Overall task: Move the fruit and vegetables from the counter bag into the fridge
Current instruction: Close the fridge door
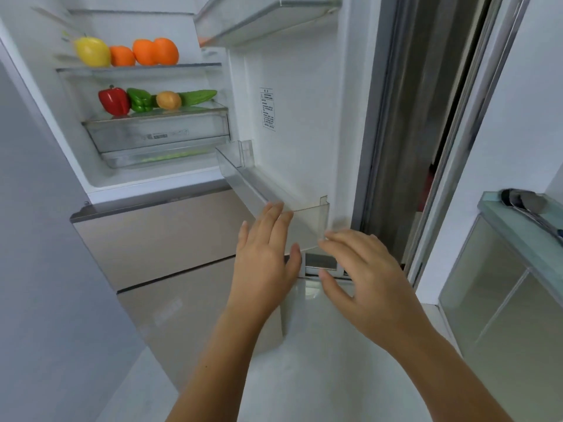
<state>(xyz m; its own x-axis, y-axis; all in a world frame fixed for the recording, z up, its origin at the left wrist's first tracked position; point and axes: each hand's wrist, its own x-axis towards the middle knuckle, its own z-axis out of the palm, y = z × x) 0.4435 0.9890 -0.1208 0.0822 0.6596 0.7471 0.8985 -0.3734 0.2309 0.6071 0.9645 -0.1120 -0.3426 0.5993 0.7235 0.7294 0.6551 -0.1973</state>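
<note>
The fridge stands open, its door (298, 117) swung to the right. On an upper glass shelf (195, 65) lie a yellow fruit (92, 52) and three oranges (155, 51). On the shelf below sit a red pepper (114, 100), a green pepper (139, 99), a potato (168, 100) and a cucumber (198, 97). My left hand (265, 257) and my right hand (365, 275) are both stretched out with straight fingers, holding nothing, in front of the door's clear lower bin (268, 190). The left fingertips are at the bin's front wall.
A clear crisper drawer (158, 132) sits under the vegetable shelf. Beige freezer drawers (158, 239) are shut below. A grey wall (39, 239) is on the left. A glass counter (524, 226) with a dark object (522, 201) stands at the right. A doorway frame (457, 147) lies behind the door.
</note>
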